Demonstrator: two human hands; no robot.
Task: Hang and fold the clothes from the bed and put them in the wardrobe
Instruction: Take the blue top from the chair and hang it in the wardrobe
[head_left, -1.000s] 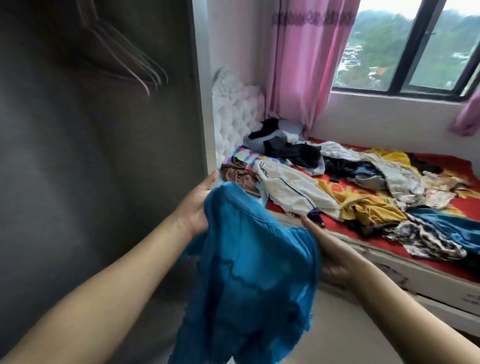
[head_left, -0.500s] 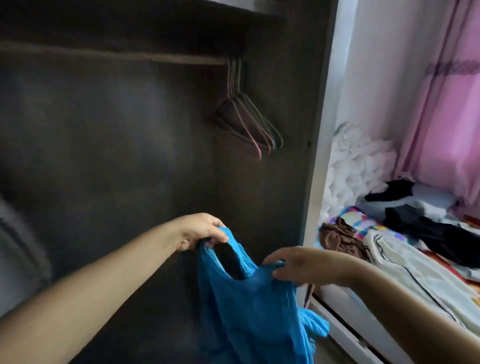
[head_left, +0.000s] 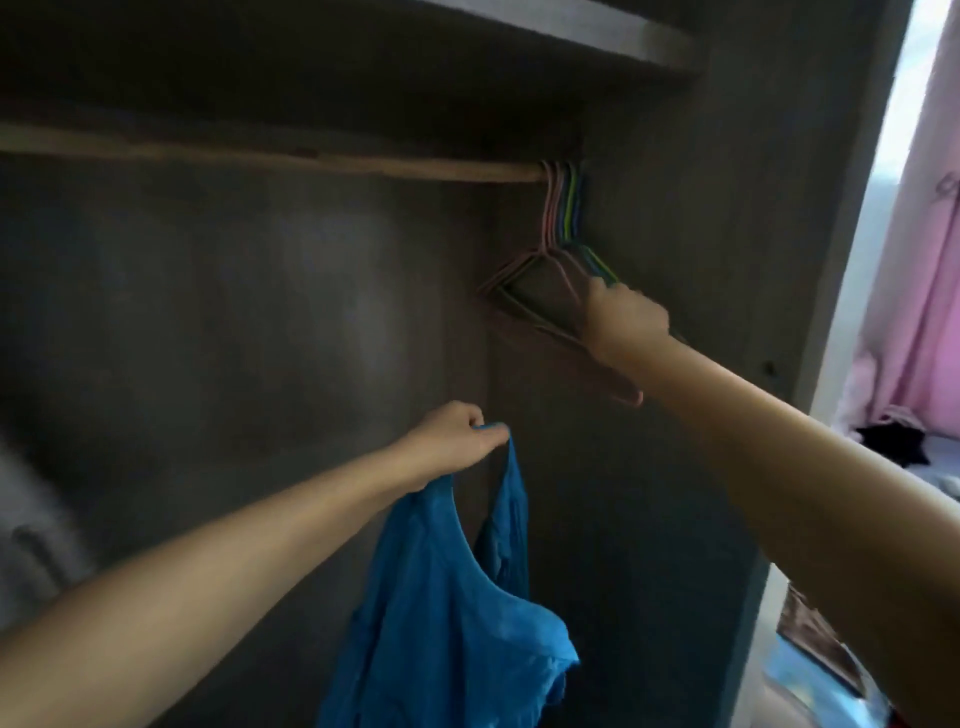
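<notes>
Dark, bare wardrobe boards (head_left: 260, 312) fill nearly the whole view, with a strip of pink curtain (head_left: 924, 234) at the right edge. Nearest, a crumpled bright-blue thin cotton top (head_left: 441, 623) hangs slack in front of the opening, dangling from the left hand (head_left: 452, 441), whose fingers are curled and pinch one shoulder strap so the neckline falls open, probably to leave room for a hanger. Farther in, the right hand (head_left: 623, 317) reaches up among a bunch of thin pastel wire hangers (head_left: 545, 291); its fingers seem to close on one, though blur hides which. Behind and above, these hang crowded at the right end of a wooden rail (head_left: 311, 161), under a shelf (head_left: 597, 36).
</notes>
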